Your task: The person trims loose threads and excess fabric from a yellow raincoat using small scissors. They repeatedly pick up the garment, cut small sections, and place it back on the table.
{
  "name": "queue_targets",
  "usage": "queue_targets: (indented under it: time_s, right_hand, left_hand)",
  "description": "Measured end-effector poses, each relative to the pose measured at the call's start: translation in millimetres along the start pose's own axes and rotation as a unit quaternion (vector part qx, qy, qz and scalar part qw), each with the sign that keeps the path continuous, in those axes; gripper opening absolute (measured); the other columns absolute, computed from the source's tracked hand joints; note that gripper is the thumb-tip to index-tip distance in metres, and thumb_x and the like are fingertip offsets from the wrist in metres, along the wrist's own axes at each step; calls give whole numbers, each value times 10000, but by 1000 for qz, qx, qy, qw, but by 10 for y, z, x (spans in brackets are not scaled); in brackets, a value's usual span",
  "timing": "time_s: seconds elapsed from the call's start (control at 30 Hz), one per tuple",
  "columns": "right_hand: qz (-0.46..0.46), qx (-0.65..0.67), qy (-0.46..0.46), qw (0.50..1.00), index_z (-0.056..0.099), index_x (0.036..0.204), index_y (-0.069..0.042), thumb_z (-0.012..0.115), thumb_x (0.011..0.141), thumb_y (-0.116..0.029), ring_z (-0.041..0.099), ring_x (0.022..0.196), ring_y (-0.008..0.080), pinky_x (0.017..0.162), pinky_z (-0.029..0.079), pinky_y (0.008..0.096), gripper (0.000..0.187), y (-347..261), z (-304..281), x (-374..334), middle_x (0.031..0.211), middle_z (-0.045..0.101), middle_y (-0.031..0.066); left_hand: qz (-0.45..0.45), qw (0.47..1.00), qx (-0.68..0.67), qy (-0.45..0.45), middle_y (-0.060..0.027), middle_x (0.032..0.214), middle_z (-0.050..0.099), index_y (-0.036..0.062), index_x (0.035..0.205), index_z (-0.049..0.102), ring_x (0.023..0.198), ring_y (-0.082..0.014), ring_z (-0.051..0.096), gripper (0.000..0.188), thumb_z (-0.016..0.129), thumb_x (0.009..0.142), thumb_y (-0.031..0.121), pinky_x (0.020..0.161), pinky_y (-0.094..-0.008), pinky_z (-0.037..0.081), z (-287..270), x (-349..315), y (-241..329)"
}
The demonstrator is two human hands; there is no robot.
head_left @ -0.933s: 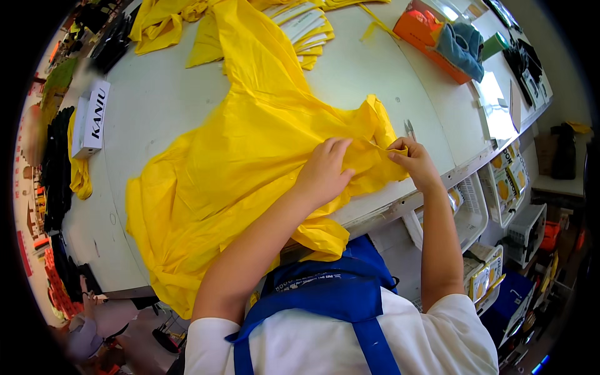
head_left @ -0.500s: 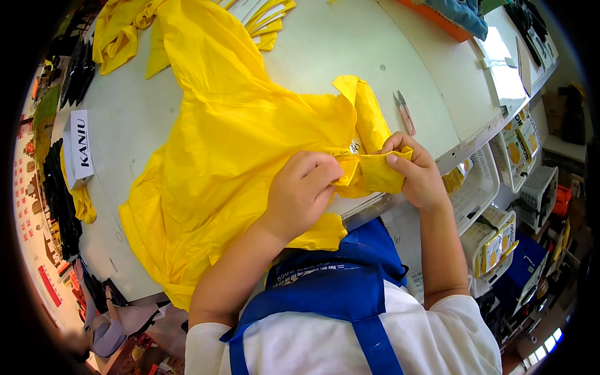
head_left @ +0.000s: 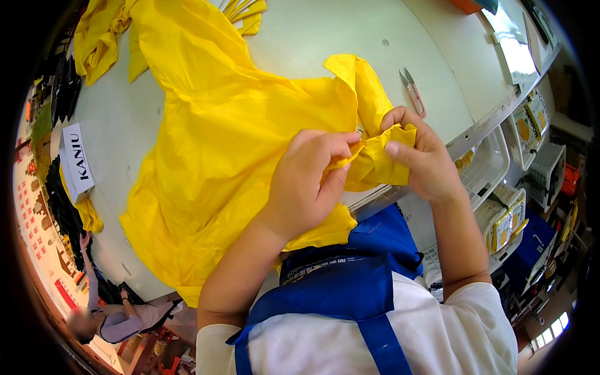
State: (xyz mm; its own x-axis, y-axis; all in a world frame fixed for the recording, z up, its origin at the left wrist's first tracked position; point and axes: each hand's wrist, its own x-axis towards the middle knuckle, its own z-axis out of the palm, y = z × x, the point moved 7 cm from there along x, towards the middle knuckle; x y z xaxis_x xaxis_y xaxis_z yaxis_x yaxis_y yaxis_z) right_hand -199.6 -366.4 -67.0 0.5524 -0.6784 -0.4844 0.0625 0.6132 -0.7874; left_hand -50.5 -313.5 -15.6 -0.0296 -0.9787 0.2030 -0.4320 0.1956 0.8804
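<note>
A yellow garment (head_left: 219, 137) of smooth thin cloth lies spread and creased over the pale table. Its near right part is raised between my two hands. My left hand (head_left: 309, 175) pinches a folded edge between thumb and fingers. To the right, my right hand (head_left: 428, 156) grips the end of a yellow flap, thumb on top and fingers curled behind it. A narrow bit of something pale and dark shows beside my left fingertips, too covered to make out. Beyond my right hand, thread snips (head_left: 414, 94) with pink-red handles lie on the table, touched by neither hand.
The table (head_left: 331, 31) has its metal-trimmed edge at the right. White baskets (head_left: 484, 172) with yellow packages stand below it. A white box (head_left: 76, 161) and black cloth (head_left: 56, 203) lie along the left side. Another person (head_left: 125, 319) is at the lower left.
My left fingers have moved up over the cloth fold, covering the zip and white label seen before. My right hand keeps hold of the flap. The whole view has shifted slightly.
</note>
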Motion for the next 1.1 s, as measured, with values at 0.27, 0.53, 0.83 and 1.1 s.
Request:
queue_targets:
  time_s: [0.27, 0.53, 0.83, 1.1]
  right_hand:
    - [32, -66, -15, 997, 509, 1002, -63, 679, 803, -34, 504, 744, 48, 649, 412, 186, 264, 32, -17, 101, 829, 536, -14]
    - [65, 73, -33, 995, 495, 1045, -48, 623, 838, -22, 538, 731, 50, 618, 425, 200, 245, -10, 87, 122, 818, 565, -3]
    - [-3, -114, -19, 993, 492, 1058, -57, 602, 842, -29, 446, 765, 36, 653, 376, 186, 244, -167, 87, 122, 909, 501, -11]
    - [-117, -253, -24, 960, 480, 1056, -36, 572, 832, -3, 436, 753, 85, 658, 390, 229, 244, -380, 169, 81, 889, 515, 26]
  left_hand:
    - [-242, 946, -192, -97, -55, 963, 593, 23, 974, 518, 902, -102, 533, 147, 499, 850, -54, 821, -232, 422, 73, 178, -289]
    - [-276, 923, -221, -153, -36, 956, 552, 3, 974, 540, 936, -92, 506, 210, 458, 805, -89, 864, -223, 390, 57, 227, -292]
    - [-271, 928, -209, -149, -27, 940, 554, 12, 949, 554, 906, -82, 502, 166, 501, 806, -56, 826, -211, 393, 0, 250, -262]
    - [-231, 948, -166, -143, -15, 875, 557, 24, 907, 557, 851, -89, 510, 157, 629, 775, -20, 798, -221, 405, -18, 303, -225]
